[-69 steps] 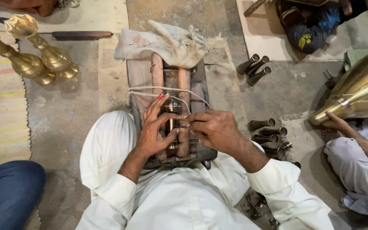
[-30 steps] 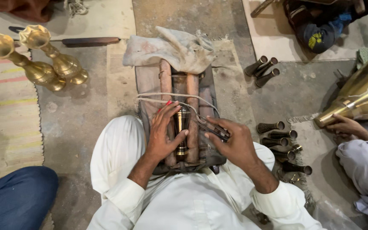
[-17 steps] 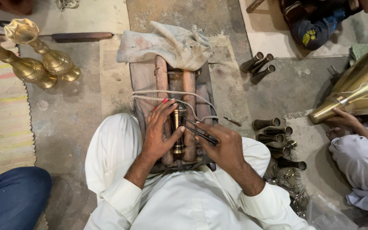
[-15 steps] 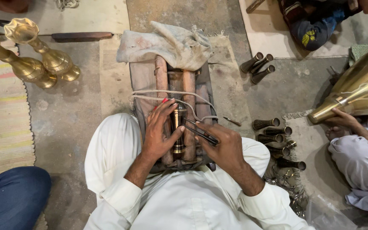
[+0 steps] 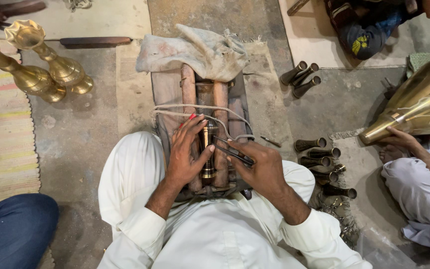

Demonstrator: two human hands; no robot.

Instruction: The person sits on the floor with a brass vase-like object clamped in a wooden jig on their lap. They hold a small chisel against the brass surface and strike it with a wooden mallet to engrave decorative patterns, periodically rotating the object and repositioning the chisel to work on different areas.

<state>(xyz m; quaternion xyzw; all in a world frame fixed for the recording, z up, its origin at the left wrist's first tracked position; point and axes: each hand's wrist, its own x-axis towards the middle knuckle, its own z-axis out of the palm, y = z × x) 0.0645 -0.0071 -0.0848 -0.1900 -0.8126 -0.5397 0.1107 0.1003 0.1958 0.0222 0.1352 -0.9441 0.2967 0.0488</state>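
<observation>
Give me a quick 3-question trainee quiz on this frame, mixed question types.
1. True or false: the left hand rests on the small brass piece lying between the wooden rods.
2. What does the right hand hold? A) thin dark tool B) hammer C) cloth
3. Fill in: two tall brass stands are at the upper ____ of the view.

Key: 1 true; 2 A; 3 left.

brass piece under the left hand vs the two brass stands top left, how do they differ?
The brass piece lies flat between wooden rails, steadied by the left hand; the brass stands rest free on the floor, untouched. The piece is small, narrow and dark-banded; the stands are taller, with flared cups and bases, evenly bright. The right hand points a thin dark tool at the piece only. Both look like brass.
</observation>
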